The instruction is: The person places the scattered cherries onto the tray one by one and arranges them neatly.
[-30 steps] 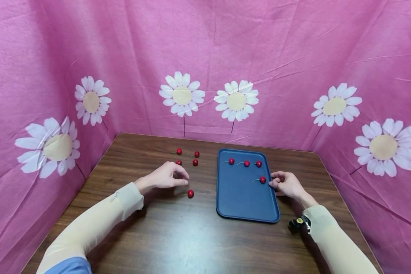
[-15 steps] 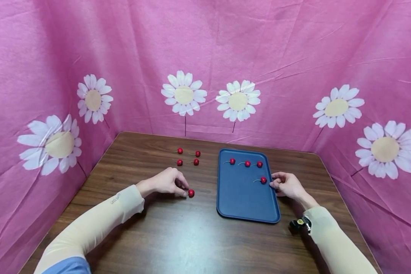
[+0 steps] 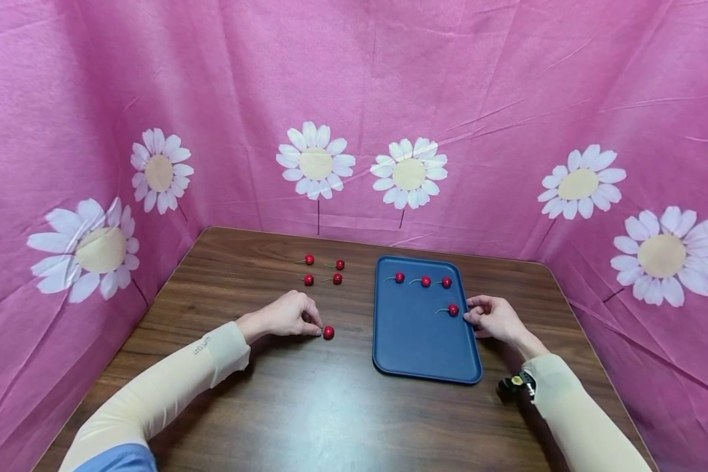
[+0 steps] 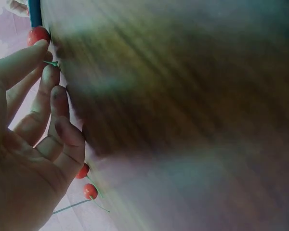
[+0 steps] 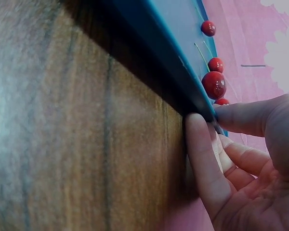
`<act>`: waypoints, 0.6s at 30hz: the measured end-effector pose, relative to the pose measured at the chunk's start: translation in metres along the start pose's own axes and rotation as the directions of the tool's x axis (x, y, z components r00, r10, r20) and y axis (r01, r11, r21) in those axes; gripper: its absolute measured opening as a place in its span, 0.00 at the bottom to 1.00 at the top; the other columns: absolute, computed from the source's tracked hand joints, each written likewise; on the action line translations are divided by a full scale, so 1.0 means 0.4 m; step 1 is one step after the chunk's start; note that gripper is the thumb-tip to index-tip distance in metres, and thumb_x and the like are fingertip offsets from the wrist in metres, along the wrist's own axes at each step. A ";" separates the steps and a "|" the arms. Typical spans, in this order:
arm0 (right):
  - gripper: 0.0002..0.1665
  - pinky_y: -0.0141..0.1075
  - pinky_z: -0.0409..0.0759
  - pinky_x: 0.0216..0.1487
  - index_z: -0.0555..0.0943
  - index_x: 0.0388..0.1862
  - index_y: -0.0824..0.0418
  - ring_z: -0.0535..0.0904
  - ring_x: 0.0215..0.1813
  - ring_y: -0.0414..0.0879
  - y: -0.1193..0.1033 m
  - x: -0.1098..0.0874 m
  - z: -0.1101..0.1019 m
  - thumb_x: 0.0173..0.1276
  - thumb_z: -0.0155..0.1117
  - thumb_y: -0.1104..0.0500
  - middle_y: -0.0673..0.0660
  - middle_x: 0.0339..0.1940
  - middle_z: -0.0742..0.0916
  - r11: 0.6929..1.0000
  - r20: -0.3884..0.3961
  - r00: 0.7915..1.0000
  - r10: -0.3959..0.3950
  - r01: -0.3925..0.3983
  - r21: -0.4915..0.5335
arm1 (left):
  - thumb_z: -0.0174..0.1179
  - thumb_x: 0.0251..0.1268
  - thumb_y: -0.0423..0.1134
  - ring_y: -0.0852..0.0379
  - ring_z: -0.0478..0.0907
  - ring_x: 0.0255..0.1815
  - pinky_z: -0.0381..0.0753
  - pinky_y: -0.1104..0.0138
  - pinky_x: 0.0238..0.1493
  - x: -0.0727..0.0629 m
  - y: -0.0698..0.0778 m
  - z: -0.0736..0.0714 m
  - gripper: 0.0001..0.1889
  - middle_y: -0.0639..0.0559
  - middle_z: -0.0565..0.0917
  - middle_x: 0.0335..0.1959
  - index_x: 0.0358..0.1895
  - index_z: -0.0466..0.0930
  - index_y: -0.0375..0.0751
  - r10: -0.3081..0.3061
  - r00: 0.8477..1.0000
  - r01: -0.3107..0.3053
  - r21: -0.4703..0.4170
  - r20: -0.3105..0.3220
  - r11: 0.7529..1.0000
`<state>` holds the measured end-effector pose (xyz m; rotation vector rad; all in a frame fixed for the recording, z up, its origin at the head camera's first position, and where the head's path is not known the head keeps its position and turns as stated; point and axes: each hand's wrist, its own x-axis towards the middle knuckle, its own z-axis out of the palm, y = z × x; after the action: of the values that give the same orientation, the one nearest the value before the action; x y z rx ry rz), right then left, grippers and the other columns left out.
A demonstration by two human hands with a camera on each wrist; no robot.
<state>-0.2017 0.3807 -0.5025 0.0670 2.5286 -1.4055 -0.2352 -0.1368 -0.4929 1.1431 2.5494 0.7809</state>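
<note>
My left hand (image 3: pixel 284 314) is low over the wooden table, thumb and fingers pinching the stem end of a red cherry (image 3: pixel 328 332). In the left wrist view its green stem (image 4: pixel 51 63) shows between the thumb and a fingertip, with the fruit (image 4: pixel 37 34) just beyond. A dark blue tray (image 3: pixel 425 351) lies right of centre, bearing several cherries: a row near its far end and one cherry (image 3: pixel 453 310) by the right rim. At that rim my right hand (image 3: pixel 497 318) grips the tray edge, thumb on top and fingers against the outer side.
Several more cherries with stems lie beyond the left hand, among them a near one (image 3: pixel 337 279) and a far one (image 3: pixel 309 260). A pink curtain (image 3: pixel 242 98) with white daisies surrounds the table (image 3: pixel 271 406) at the back and sides.
My left hand has come down and slightly toward me from above the table to the single cherry, its fingers closing at the stem. The right hand and tray have stayed in place.
</note>
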 end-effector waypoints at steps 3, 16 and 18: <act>0.30 0.40 0.95 0.38 0.72 0.73 0.84 0.85 0.37 0.34 0.006 0.003 -0.001 0.80 0.67 0.69 0.51 0.37 0.88 1.000 -0.002 1.000 0.000 0.000 -0.007 | 0.80 0.67 0.40 0.76 0.78 0.34 0.79 0.75 0.40 -0.002 0.001 0.001 0.04 0.64 0.92 0.34 0.38 0.99 0.57 0.010 1.000 -0.010 0.004 -0.011 1.000; 0.29 0.41 0.95 0.39 0.72 0.73 0.84 0.85 0.37 0.35 -0.010 -0.007 0.000 0.80 0.67 0.69 0.53 0.38 0.88 1.000 -0.001 1.000 0.001 -0.001 -0.012 | 0.78 0.70 0.39 0.75 0.80 0.34 0.81 0.74 0.41 0.003 0.007 0.004 0.03 0.63 0.94 0.34 0.38 0.99 0.55 0.034 0.997 -0.038 -0.054 -0.076 0.998; 0.29 0.41 0.95 0.40 0.73 0.73 0.83 0.85 0.37 0.35 -0.011 -0.009 0.001 0.80 0.68 0.69 0.53 0.37 0.88 1.000 -0.002 1.000 0.003 -0.003 -0.014 | 0.78 0.69 0.39 0.75 0.80 0.34 0.81 0.74 0.42 0.006 0.012 0.003 0.03 0.62 0.95 0.35 0.38 0.99 0.54 0.042 0.994 -0.049 -0.066 -0.099 0.997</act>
<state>-0.1988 0.3783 -0.4982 0.0700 2.5388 -1.3865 -0.2334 -0.1317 -0.4910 1.1727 2.5612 0.9495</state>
